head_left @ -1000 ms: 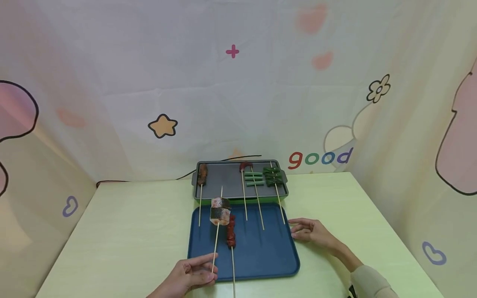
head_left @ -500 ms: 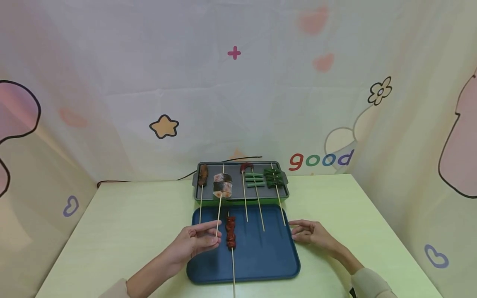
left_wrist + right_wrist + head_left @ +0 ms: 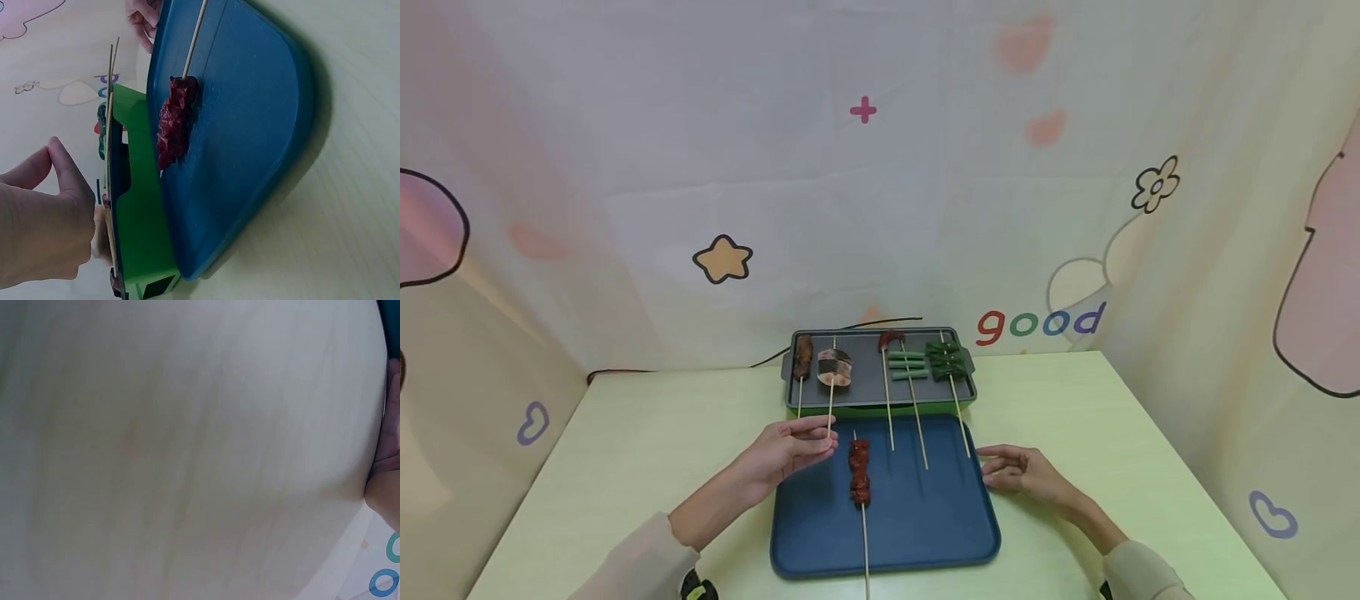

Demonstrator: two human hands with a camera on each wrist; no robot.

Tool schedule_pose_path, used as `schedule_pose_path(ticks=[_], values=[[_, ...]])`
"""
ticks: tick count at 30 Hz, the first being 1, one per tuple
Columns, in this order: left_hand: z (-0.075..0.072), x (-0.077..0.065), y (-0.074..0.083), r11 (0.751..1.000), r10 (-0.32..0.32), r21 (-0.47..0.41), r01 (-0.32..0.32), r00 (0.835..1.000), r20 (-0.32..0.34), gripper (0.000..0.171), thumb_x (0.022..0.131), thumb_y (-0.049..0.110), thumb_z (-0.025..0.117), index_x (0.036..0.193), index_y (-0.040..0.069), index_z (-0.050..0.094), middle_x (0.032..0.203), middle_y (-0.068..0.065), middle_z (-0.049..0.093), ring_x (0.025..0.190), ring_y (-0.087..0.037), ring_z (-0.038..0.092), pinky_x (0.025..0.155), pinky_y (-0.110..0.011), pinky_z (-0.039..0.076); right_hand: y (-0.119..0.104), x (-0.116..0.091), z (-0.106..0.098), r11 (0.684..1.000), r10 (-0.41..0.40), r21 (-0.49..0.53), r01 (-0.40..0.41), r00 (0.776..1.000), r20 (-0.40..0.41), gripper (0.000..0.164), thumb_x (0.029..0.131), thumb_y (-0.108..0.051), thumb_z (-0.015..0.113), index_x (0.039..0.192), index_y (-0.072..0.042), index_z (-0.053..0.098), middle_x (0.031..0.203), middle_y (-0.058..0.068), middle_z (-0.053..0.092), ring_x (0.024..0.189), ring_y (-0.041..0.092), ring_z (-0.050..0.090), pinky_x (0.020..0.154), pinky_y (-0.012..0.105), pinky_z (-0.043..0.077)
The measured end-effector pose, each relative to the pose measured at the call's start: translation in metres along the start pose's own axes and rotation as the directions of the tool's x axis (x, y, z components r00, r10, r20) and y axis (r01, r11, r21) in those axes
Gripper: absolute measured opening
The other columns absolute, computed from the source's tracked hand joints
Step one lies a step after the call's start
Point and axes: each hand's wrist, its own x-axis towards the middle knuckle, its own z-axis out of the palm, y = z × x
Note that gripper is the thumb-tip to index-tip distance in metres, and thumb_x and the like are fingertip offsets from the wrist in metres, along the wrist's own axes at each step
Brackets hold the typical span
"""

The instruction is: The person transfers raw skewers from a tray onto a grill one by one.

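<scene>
My left hand (image 3: 793, 448) pinches the thin stick of a skewer with pale, dark-banded chunks (image 3: 835, 367), which overlaps the left part of the grill pan (image 3: 861, 387) in the head view. Beside it, a brown meat skewer (image 3: 803, 358) lies along the pan's left side. A red meat skewer (image 3: 860, 473) rests on the blue tray (image 3: 932, 521), its stick reaching past the tray's front edge. My right hand (image 3: 1028, 477) touches the tray's right edge with its fingertips and holds nothing. In the left wrist view the left hand (image 3: 53, 219) has thumb and finger meeting at the tips.
On the pan's right half lie a skewer with a curved red piece (image 3: 891, 338), a green-stem skewer (image 3: 910, 365) and a leafy green skewer (image 3: 947, 360). Their sticks stick out over the tray. A black cord (image 3: 767, 358) runs behind the pan, near the printed curtain (image 3: 880, 208).
My left hand has moved forward, carrying the banded skewer from over the tray to the pan, next to the brown meat skewer. The right hand has stayed at the tray's edge.
</scene>
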Motion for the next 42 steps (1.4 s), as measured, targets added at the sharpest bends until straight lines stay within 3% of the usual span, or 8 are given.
schedule_pose_path(ticks=[9,17,21,26,31,35,42], values=[[0.005,0.001,-0.001,0.999,0.019,0.044,-0.017,0.998,-0.053,0.052,0.099,-0.002,0.062,0.146,-0.012,0.044,0.111,-0.009,0.071,0.1,-0.01,0.073,0.098,-0.032,0.057,0.0,0.001,0.0,1.0,-0.004,0.005,0.004,1.0,-0.005,0.055,0.097,-0.007,0.069,0.143,0.014,0.048,0.109,0.012,0.073,0.092,0.002,0.072,0.082,0.018,0.058],[0.01,0.004,-0.002,0.998,0.013,0.067,-0.005,0.993,-0.121,0.05,0.099,-0.004,0.06,0.145,-0.013,0.045,0.115,-0.016,0.071,0.102,-0.017,0.075,0.099,-0.037,0.056,0.001,0.0,0.001,1.0,0.008,0.019,-0.008,1.0,0.0,0.056,0.096,-0.007,0.069,0.143,0.014,0.048,0.108,0.01,0.073,0.092,0.002,0.071,0.082,0.019,0.058],[0.012,0.002,-0.001,0.995,-0.001,0.096,0.015,0.99,-0.141,0.048,0.1,-0.004,0.059,0.144,-0.015,0.045,0.123,-0.026,0.068,0.101,-0.019,0.075,0.096,-0.036,0.057,0.001,0.0,0.001,1.0,0.004,0.017,-0.004,1.0,0.0,0.056,0.097,-0.007,0.069,0.143,0.014,0.048,0.108,0.01,0.073,0.092,0.002,0.071,0.081,0.019,0.058],[0.014,-0.004,-0.002,0.994,-0.043,0.095,0.054,0.993,-0.113,0.052,0.101,-0.002,0.056,0.147,-0.018,0.038,0.136,-0.036,0.058,0.102,-0.02,0.074,0.09,-0.03,0.06,0.0,0.001,0.001,1.0,0.003,0.017,-0.003,1.0,-0.001,0.055,0.097,-0.007,0.069,0.144,0.013,0.048,0.109,0.012,0.072,0.092,0.002,0.071,0.082,0.019,0.057],[0.016,-0.011,-0.005,0.993,-0.073,0.088,0.08,0.995,-0.074,0.058,0.102,-0.002,0.055,0.15,-0.019,0.029,0.142,-0.039,0.051,0.117,-0.031,0.07,0.097,-0.034,0.058,0.001,0.002,0.001,1.0,-0.002,0.016,0.001,1.0,0.005,0.056,0.096,-0.009,0.07,0.143,0.013,0.048,0.108,0.008,0.073,0.093,0.002,0.071,0.082,0.019,0.058],[0.017,-0.02,-0.007,0.991,-0.09,0.092,0.094,0.995,-0.053,0.06,0.103,0.003,0.055,0.151,-0.019,0.027,0.146,-0.038,0.048,0.122,-0.03,0.068,0.102,-0.036,0.054,0.003,0.003,0.0,1.0,-0.014,0.01,0.014,1.0,0.013,0.054,0.097,-0.009,0.07,0.143,0.012,0.05,0.104,-0.001,0.074,0.093,0.002,0.071,0.082,0.019,0.058],[0.025,-0.041,-0.021,0.972,-0.08,0.219,0.082,0.997,-0.017,0.061,0.101,0.006,0.057,0.15,-0.019,0.03,0.143,-0.034,0.054,0.124,-0.033,0.066,0.108,-0.046,0.051,0.003,0.001,0.001,1.0,-0.001,0.013,0.001,1.0,0.004,0.056,0.096,-0.01,0.07,0.143,0.012,0.049,0.104,-0.002,0.073,0.093,0.002,0.071,0.082,0.019,0.058]])
